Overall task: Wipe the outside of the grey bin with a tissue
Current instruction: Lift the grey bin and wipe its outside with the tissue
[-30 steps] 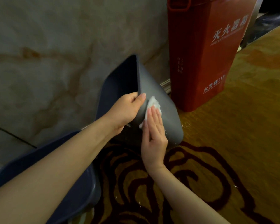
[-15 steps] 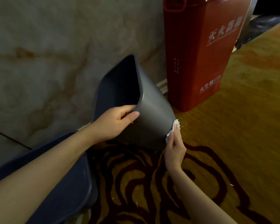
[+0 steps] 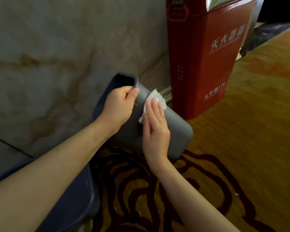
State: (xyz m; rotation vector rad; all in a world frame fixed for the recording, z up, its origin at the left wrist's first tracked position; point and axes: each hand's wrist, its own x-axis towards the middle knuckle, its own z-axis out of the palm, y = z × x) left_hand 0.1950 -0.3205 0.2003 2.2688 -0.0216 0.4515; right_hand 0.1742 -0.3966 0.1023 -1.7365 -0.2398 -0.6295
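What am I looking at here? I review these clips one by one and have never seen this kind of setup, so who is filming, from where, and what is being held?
There is no machine. A person wears a camera on the head, looking forward and down at their own bare hands.

The left hand grips the rim of a grey bin, which is tipped over with its opening toward the marble wall. The right hand lies flat on the bin's side, pressing a white tissue against it.

The bin's base rests on a patterned carpet. A red fire extinguisher box stands just behind. A second dark bin sits at lower left, partly hidden by the left arm.
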